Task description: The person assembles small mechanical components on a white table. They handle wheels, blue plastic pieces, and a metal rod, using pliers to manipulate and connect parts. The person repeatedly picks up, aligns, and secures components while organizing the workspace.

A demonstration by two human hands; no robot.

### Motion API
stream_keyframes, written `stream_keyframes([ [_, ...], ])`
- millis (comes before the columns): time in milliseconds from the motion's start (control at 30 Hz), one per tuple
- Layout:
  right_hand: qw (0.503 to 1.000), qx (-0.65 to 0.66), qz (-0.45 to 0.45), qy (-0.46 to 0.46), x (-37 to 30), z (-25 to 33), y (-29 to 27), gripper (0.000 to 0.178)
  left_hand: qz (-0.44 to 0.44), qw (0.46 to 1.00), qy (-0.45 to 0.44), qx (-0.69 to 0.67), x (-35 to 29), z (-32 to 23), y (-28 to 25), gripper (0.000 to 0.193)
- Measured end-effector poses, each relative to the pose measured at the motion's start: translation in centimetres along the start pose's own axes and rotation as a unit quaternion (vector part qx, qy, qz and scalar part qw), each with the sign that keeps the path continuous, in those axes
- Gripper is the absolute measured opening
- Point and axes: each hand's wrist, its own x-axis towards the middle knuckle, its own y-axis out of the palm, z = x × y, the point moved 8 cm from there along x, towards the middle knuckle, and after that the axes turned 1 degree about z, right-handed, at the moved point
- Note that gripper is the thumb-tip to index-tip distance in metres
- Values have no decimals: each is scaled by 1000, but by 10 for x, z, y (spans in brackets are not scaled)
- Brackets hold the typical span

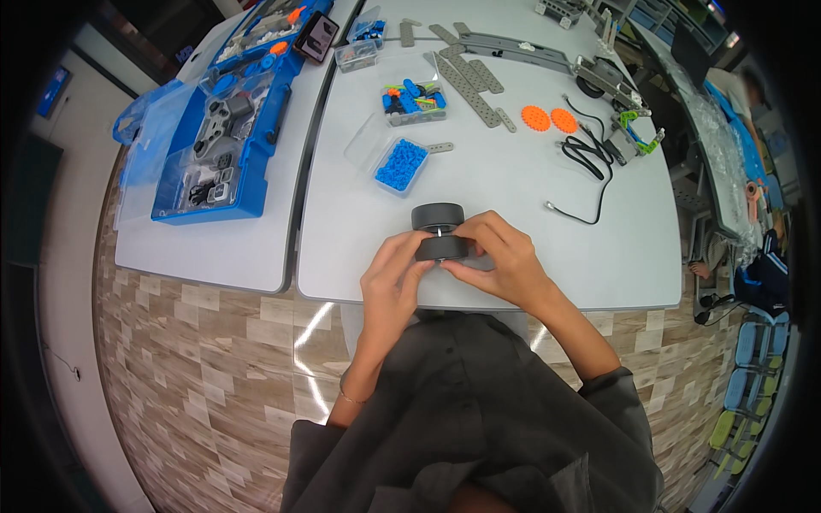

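Observation:
Close to the table's front edge, a pair of black wheels (438,215) sits on a thin metal axle (440,232), one wheel farther away and one nearer. My left hand (393,272) pinches the nearer wheel (442,249) from the left. From the right, my right hand (506,258) grips the same wheel, thumb low by the axle's end and fingers near the gap between the wheels. Just beyond stands an open clear box of small blue pegs (401,165). Parts of the wheels lie hidden behind my fingers.
Farther off are a box of mixed coloured parts (414,101), grey perforated beams (469,85), orange gears (536,118), black cables (586,158) and a partly built grey-green assembly (633,137). On the left table, a blue case (250,192) holds a controller (224,122).

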Motion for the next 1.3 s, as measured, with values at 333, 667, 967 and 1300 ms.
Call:
stream_keyframes([
  [333, 1000, 5, -17, -11, 2, -2, -2, 34, 1, 1000, 20, 18, 1, -4, 0, 31],
  [667, 1000, 13, -19, -1, 1, -4, -1, 37, -4, 1000, 0, 13, -2, 1, -1, 34],
  [967, 980, 184, 44, 55, 5, -17, -30, 59, -24, 998, 5, 65, -4, -10, 12, 38],
  [1300, 989, -118, -84, 36, -9, -18, -61, 46, 87, 996, 16, -33, 3, -30, 101, 32],
])
